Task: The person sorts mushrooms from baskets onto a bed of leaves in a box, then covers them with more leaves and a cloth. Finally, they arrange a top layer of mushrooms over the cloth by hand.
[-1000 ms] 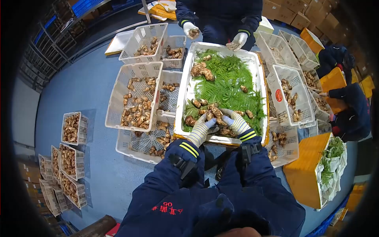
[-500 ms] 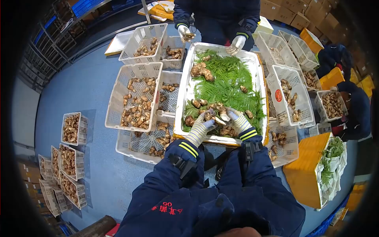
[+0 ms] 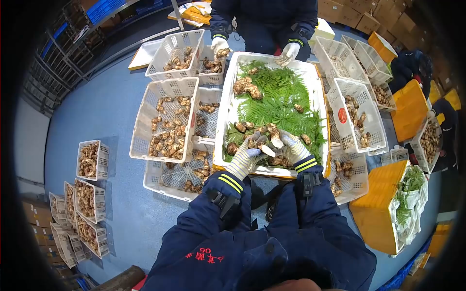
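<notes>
my left hand (image 3: 245, 156) has a striped glove on, and its fingers are closed around a white-ended mushroom (image 3: 266, 150). the white end points toward my right hand (image 3: 293, 147), which has a striped glove too. my right hand is pinching a brown-topped mushroom (image 3: 276, 139) by its side, and that one has a pale stem pointing down. both are over the near side of a big white box (image 3: 224, 104), between my two hands.

green ferns (image 3: 279, 92) lie in the box. a fat lumpy mushroom (image 3: 247, 88) sits near the far left corner, and a little mushroom (image 3: 299, 108) lies on the leaves over to the right. just beside my right hand there is a small brown mushroom (image 3: 306, 139). a round dark mushroom (image 3: 232, 148) is near my left hand, by the box's left wall.

a tall white basket (image 3: 140, 119) with lots of mushrooms is left of the box, and a white basket with a red spot (image 3: 341, 99) is on the right. across from me, a person (image 3: 264, 24) has white gloves on and holds a mushroom in one hand.
</notes>
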`<action>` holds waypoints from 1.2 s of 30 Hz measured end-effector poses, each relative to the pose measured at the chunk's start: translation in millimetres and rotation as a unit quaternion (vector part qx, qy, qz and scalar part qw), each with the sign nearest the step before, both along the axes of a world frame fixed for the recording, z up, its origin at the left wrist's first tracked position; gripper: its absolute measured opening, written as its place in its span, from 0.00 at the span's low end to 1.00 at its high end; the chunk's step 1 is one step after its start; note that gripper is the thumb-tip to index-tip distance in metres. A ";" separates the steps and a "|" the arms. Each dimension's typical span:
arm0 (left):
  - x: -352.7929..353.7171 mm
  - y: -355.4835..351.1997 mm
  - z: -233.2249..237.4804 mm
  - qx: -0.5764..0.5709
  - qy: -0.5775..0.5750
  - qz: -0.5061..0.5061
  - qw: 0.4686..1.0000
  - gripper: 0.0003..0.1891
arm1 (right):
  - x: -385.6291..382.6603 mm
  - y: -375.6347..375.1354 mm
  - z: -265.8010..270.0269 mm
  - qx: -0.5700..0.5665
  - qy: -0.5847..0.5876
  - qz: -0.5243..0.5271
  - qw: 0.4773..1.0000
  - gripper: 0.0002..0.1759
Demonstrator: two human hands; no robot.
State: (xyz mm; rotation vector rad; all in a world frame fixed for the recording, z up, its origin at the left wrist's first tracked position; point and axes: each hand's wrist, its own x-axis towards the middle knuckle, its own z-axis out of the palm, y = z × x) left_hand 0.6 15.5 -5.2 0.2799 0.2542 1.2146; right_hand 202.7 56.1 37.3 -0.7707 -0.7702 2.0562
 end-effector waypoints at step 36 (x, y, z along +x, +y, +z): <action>-3.8 -1.4 -2.0 -0.084 0.138 0.005 0.987 0.30 | 0.6 3.6 -12.6 -0.030 -0.023 -0.117 0.992 0.22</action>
